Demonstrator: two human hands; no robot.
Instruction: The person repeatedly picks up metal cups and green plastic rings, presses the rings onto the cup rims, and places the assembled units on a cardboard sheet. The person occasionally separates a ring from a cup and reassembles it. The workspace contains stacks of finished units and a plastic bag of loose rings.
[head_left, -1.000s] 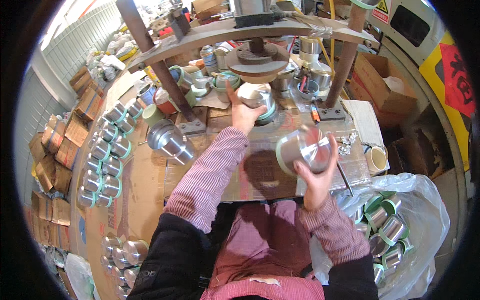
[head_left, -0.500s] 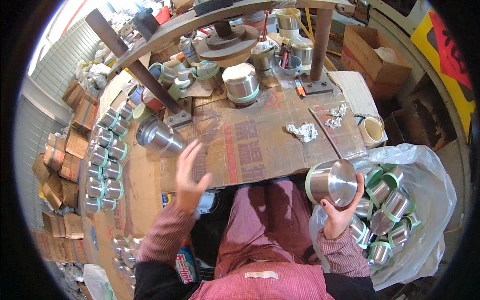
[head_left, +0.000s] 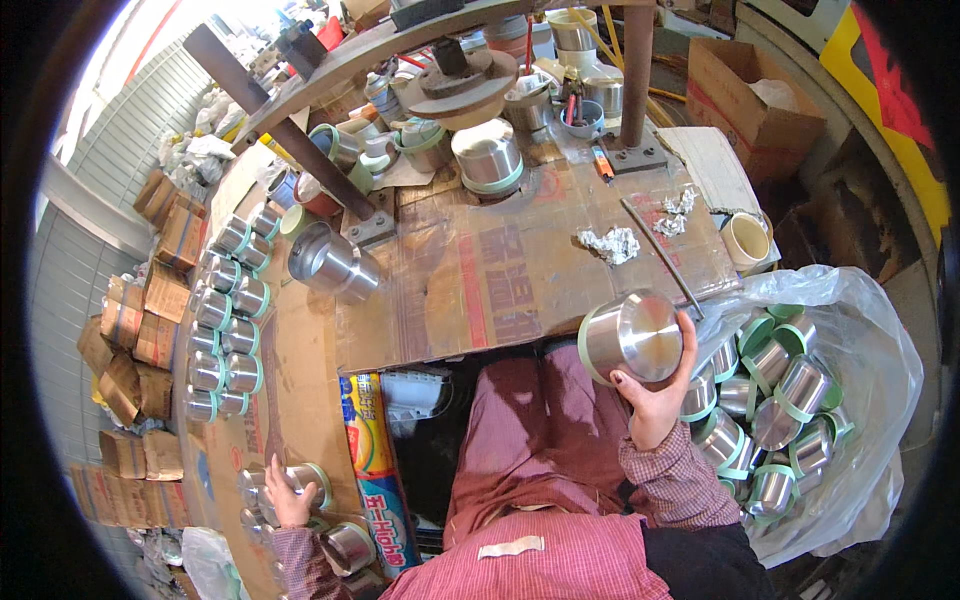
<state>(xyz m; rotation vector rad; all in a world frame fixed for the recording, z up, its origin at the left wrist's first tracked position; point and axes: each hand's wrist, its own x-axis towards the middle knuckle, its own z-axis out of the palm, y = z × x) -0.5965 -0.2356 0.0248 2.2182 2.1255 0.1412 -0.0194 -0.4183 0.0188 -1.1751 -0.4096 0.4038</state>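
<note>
My right hand (head_left: 657,408) is wrapped round a shiny steel cup (head_left: 632,338) with a pale green rim band. The cup lies on its side above my lap, its flat base facing right. At the lower left, my left hand (head_left: 290,494) is over a group of steel cups, fingers apart. One banded cup (head_left: 314,484) is right beside its thumb; whether they touch I cannot tell. Another steel cup (head_left: 348,548) stands close to the left wrist. A cup (head_left: 486,156) sits under the round press head (head_left: 460,88) in the middle of the bench.
To the right, a clear plastic bag (head_left: 868,400) holds several green-banded cups. Rows of similar cups (head_left: 242,370) stand on the left. A larger steel vessel (head_left: 335,262), a thin metal rod (head_left: 662,252) and crumpled foil (head_left: 610,244) lie on the cardboard-covered bench (head_left: 440,310).
My left hand has swung down and left, from above the bench's front edge to the lower-left cups. The right hand has shifted slightly left and up with its cup.
</note>
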